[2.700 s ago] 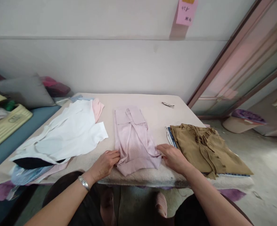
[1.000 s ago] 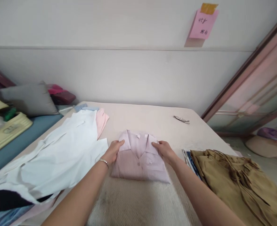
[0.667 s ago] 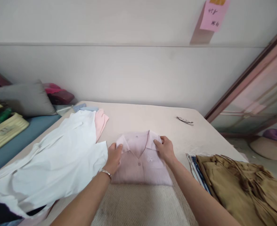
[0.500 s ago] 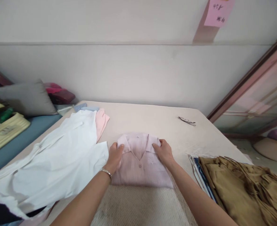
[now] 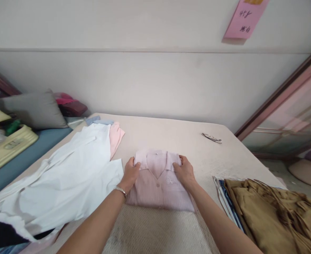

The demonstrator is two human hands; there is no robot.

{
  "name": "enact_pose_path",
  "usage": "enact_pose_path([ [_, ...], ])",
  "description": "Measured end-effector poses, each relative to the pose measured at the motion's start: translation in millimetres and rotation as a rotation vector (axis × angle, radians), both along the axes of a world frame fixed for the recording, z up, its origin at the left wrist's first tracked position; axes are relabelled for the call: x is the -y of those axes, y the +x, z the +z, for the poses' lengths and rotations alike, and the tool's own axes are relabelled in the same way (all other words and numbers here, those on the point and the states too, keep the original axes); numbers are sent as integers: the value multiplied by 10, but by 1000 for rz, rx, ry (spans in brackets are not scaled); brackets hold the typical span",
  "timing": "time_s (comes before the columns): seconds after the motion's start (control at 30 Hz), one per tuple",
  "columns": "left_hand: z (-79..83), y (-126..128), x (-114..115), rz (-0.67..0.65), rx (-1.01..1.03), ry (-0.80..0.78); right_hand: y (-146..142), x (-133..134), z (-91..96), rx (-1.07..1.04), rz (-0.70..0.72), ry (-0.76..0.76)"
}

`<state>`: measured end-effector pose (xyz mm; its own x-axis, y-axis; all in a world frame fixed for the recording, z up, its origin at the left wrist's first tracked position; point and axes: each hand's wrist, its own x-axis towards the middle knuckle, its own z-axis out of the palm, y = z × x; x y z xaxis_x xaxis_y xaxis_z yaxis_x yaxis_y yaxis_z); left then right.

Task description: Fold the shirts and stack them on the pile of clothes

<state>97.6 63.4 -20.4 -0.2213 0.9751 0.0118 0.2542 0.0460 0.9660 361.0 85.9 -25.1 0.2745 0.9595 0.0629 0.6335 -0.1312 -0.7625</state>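
The left hand [image 5: 131,173] pinches the upper left edge of a folded lilac shirt [image 5: 155,195], its thumb lying on the collar and its fingers tucked at the edge. The right hand [image 5: 185,172] grips the opposite edge in the same way, thumb on the collar, fingers around the far side. A silver bracelet [image 5: 120,191] circles the left wrist.

The shirt lies between the two hands, near the middle of a cream-covered table [image 5: 160,132], its neckline toward the far side. One button sits below the V of the collar, and pale embroidery [image 5: 169,180] shows to the right of it.

Left of the shirt, a white garment [image 5: 71,176] spreads loosely over the cover. Pink cloth [image 5: 115,137] and light blue cloth [image 5: 99,121] show at its far end, and black cloth [image 5: 2,233] at its near end. To the near right, brown drawstring trousers [image 5: 266,208] rest folded on top of other folded clothes [image 5: 226,197]. Eyeglasses [image 5: 212,138] lie at the far right.

Beyond the table stands a pale wall [image 5: 145,81], with a handwritten pink note [image 5: 245,21] at the upper right. At the far left are a grey cushion [image 5: 36,109] and a yellow basket [image 5: 12,146].
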Motion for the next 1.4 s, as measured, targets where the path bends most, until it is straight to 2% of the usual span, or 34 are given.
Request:
enact_pose_path([
  [0.1, 5, -52, -2, 110, -229, -46, 20, 12, 34, 36, -16, -33],
  [0.17, 16, -69, 6, 165, -475, 45, 2, 41, 74, 164, -16, 15],
  [0.23, 12, -50, 11, 71, -746, 216, -70, 83, 100, 370, 40, 121],
  [0.3, -24, 5, -2, -122, -973, 347, -187, 121, 81, 553, 154, 185],
  [0.37, -95, 78, -39, -246, -1122, 344, -314, 137, 6, 652, 260, 142],
  [0.4, -140, 113, -64, -269, -1166, 308, -367, 136, -47, 681, 295, 98],
  [0.47, -232, 171, -113, -272, -1207, 229, -438, 117, -164, 712, 325, 26],
  [0.57, -322, 214, -174, -275, -1203, 180, -466, 78, -295, 717, 326, 6],
  [0.67, -279, 199, -225, -310, -1158, 144, -452, 34, -280, 681, 341, 5],
  [0.73, -158, 156, -233, -358, -1117, 89, -418, 19, -149, 636, 373, -61],
  [0.83, 88, 60, -95, -377, -1064, 55, -303, 120, 198, 546, 399, -176],
  [0.93, 218, 3, 300, -344, -1026, 136, -183, 478, 505, 524, 355, -99],
  [1.0, 172, 29, 632, -351, -1006, 193, -177, 812, 565, 543, 337, -51],
  [1.1, -28, 147, 1011, -383, -1031, 279, -307, 1237, 427, 597, 385, -77],
  [1.17, -168, 224, 1111, -405, -1068, 334, -421, 1379, 265, 646, 439, -97],
  [1.27, -310, 266, 1095, -416, -1120, 380, -515, 1409, 55, 696, 479, -108],
  [1.4, -391, 234, 1018, -416, -1156, 400, -482, 1362, -79, 704, 484, -73],
])
